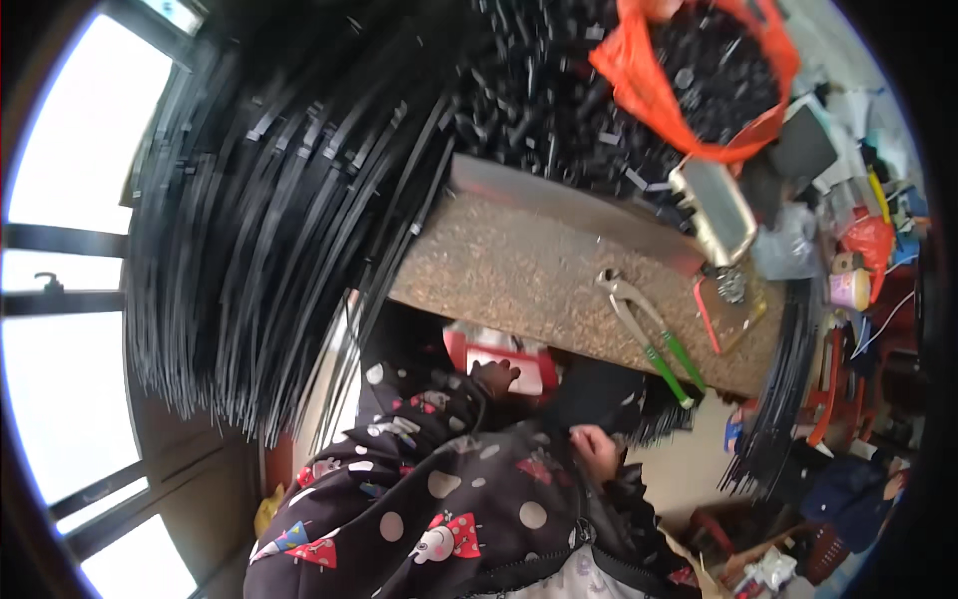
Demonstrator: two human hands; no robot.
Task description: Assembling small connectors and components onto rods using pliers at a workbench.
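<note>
Green-gripped, long-handled metal pincers (645,343) lie on the brown speckled worktop (499,260), far and right of both hands; long axis runs far-left to near-right, handle ends at the near edge. Bare right hand (597,454) is nearer, fingers curled, apart from them. Left hand (494,377), fingers bent, is by a red-and-white object (534,367). Contents of either grip: cannot tell. Long, thin black strips (269,200) hang left.

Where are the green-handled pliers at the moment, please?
In the head view, the green-handled pliers lie right of centre on the speckled brown worktop, just left of the thin red strip.
</note>
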